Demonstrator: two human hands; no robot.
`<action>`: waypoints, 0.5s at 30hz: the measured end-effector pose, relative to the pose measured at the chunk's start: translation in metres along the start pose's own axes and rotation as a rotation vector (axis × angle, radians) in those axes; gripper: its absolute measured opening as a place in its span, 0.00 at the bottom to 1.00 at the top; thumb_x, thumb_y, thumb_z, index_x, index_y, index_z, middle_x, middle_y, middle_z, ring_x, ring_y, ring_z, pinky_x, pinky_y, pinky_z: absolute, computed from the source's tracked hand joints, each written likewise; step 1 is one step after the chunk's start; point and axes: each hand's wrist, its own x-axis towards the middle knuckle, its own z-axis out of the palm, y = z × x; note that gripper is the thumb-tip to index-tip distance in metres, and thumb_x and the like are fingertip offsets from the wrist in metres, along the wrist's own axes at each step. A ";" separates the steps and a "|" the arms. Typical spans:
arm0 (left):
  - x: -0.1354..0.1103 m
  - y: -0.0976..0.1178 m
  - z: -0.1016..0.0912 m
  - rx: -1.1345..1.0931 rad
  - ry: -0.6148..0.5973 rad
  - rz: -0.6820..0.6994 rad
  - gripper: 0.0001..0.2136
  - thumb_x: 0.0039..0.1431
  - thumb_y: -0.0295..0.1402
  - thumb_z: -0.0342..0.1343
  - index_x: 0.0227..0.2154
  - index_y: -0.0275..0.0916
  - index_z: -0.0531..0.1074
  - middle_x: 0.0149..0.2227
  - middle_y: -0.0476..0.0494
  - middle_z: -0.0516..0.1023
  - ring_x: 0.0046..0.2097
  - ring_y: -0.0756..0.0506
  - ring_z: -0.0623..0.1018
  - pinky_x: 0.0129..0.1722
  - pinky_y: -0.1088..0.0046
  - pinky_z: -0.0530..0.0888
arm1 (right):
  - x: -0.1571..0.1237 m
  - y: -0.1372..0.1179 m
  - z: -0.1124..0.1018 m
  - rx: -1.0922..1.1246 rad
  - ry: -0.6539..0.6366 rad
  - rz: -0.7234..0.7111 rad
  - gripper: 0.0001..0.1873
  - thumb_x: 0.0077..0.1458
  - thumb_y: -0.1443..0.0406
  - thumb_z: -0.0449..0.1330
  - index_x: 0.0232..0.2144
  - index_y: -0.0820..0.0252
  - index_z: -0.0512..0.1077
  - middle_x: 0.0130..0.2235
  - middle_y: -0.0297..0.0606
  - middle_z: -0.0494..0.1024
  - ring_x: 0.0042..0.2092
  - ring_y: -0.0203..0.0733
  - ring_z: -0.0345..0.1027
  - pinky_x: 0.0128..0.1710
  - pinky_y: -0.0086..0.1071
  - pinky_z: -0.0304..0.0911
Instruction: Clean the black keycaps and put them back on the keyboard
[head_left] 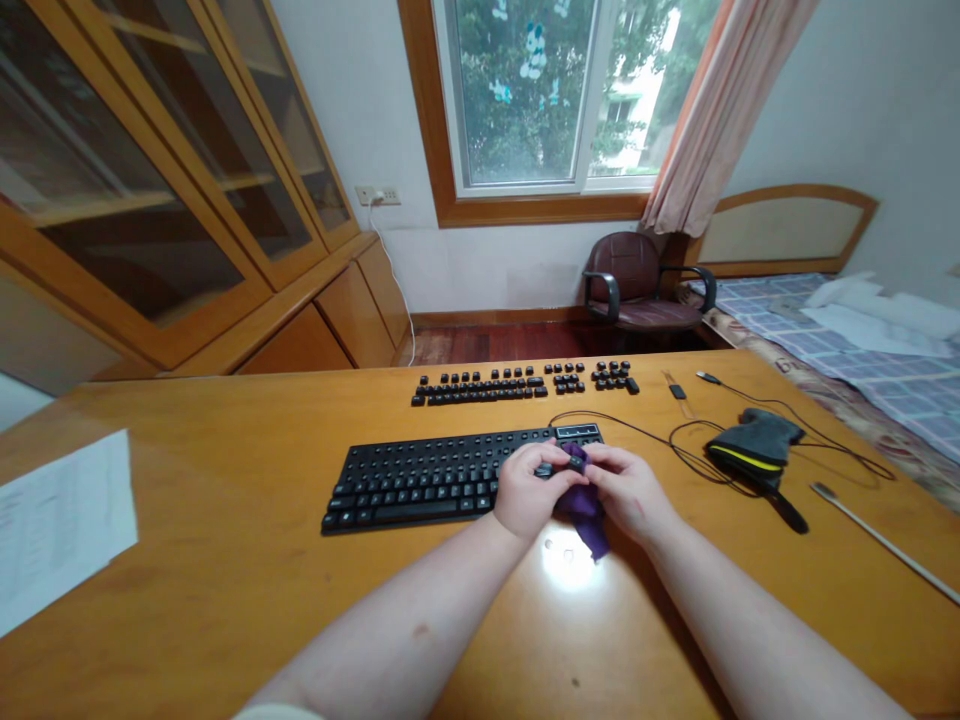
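We have a single view, worn on the head, looking forward and down across the desk [225, 560] from its near edge. Both forearms enter from the bottom, close beneath us. The far edge lies mid-picture, with the window [540, 90] and bed [862, 350] beyond.

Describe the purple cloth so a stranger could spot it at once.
Start at the wooden desk, then find the black keyboard at its middle. At the keyboard's right end, the left hand and right hand hold the cloth between them. It is the only purple thing there.
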 end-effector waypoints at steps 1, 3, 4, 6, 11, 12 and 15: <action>0.000 0.000 0.000 -0.002 0.001 0.011 0.08 0.38 0.32 0.66 0.21 0.38 0.72 0.26 0.47 0.77 0.35 0.45 0.78 0.46 0.61 0.74 | 0.000 -0.001 0.000 0.008 -0.002 0.003 0.10 0.34 0.62 0.69 0.25 0.57 0.77 0.30 0.36 0.77 0.34 0.40 0.68 0.36 0.32 0.62; 0.000 0.001 0.000 -0.002 -0.005 0.037 0.08 0.38 0.33 0.66 0.22 0.38 0.73 0.26 0.48 0.77 0.34 0.46 0.78 0.46 0.60 0.74 | 0.000 -0.001 0.001 0.009 0.006 0.008 0.09 0.35 0.62 0.69 0.23 0.58 0.77 0.29 0.36 0.77 0.33 0.39 0.68 0.35 0.31 0.62; 0.000 0.002 0.000 0.002 -0.009 0.049 0.08 0.38 0.33 0.66 0.23 0.38 0.73 0.27 0.47 0.78 0.34 0.46 0.78 0.47 0.60 0.73 | 0.001 -0.001 0.000 0.017 0.013 0.013 0.08 0.36 0.62 0.68 0.23 0.58 0.77 0.29 0.36 0.77 0.33 0.39 0.68 0.35 0.31 0.62; 0.000 0.002 0.000 0.018 -0.018 0.068 0.07 0.41 0.32 0.64 0.25 0.39 0.74 0.29 0.46 0.79 0.35 0.46 0.78 0.48 0.60 0.73 | 0.002 0.000 0.000 0.062 0.036 0.029 0.07 0.38 0.63 0.68 0.25 0.57 0.77 0.30 0.36 0.78 0.33 0.39 0.69 0.35 0.31 0.62; 0.000 0.005 0.001 0.035 -0.076 0.084 0.04 0.50 0.28 0.58 0.30 0.40 0.74 0.34 0.45 0.79 0.38 0.47 0.78 0.49 0.60 0.72 | 0.004 0.002 -0.002 0.144 0.069 0.057 0.09 0.37 0.62 0.68 0.27 0.56 0.77 0.31 0.36 0.79 0.33 0.40 0.70 0.36 0.32 0.63; 0.001 0.006 0.001 0.031 -0.080 0.086 0.03 0.50 0.28 0.58 0.29 0.39 0.74 0.34 0.45 0.79 0.39 0.47 0.78 0.49 0.59 0.71 | 0.004 0.002 -0.003 0.144 0.066 0.060 0.09 0.37 0.63 0.68 0.27 0.56 0.77 0.31 0.36 0.79 0.33 0.40 0.70 0.36 0.32 0.63; 0.002 0.009 0.001 0.056 -0.089 0.095 0.03 0.50 0.28 0.58 0.30 0.39 0.73 0.33 0.46 0.79 0.37 0.48 0.77 0.51 0.58 0.70 | 0.003 0.000 -0.002 0.153 0.039 0.071 0.08 0.38 0.63 0.68 0.27 0.56 0.77 0.31 0.37 0.80 0.33 0.41 0.71 0.37 0.33 0.64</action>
